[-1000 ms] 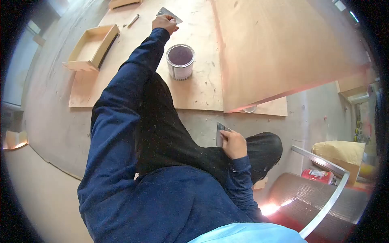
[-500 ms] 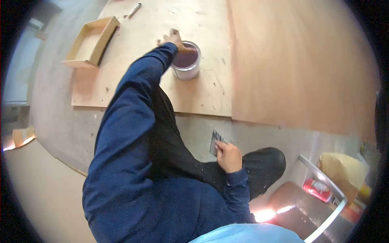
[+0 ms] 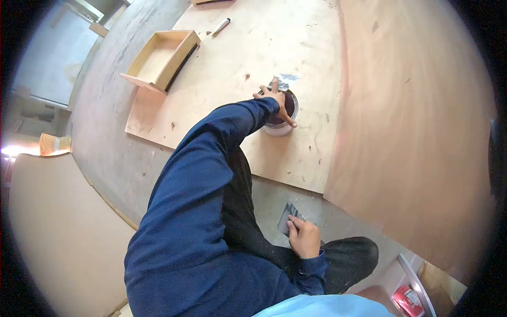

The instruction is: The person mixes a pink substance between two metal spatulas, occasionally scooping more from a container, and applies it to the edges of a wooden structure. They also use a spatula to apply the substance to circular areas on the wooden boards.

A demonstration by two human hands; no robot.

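My left hand [image 3: 277, 102] spans the mouth of a round metal can [image 3: 279, 130]. Its fingers spread at the far left rim and its thumb lies over the near right rim, so it grips the can from above. Dark reddish-brown contents show inside; the hand covers part of the opening. Just beyond the fingers, a silvery grey patch [image 3: 288, 77] lies on the plywood board [image 3: 232, 68]; I cannot make out what it is. Low in front of me, my right hand [image 3: 304, 238] pinches a flat scraper [image 3: 285, 217] with a grey, smeared blade, held above the floor.
A shallow wooden drawer [image 3: 161, 55] rests at the board's left edge, with a white-handled tool [image 3: 221, 26] beyond it. A second wooden sheet [image 3: 406, 116] adjoins on the right. At lower right are a metal bar [image 3: 415, 282] and a red container [image 3: 408, 301].
The view has swung, shifting the board and can rightward and down. My left thumb has moved from over the opening to the near rim. My right hand keeps hold of the scraper.
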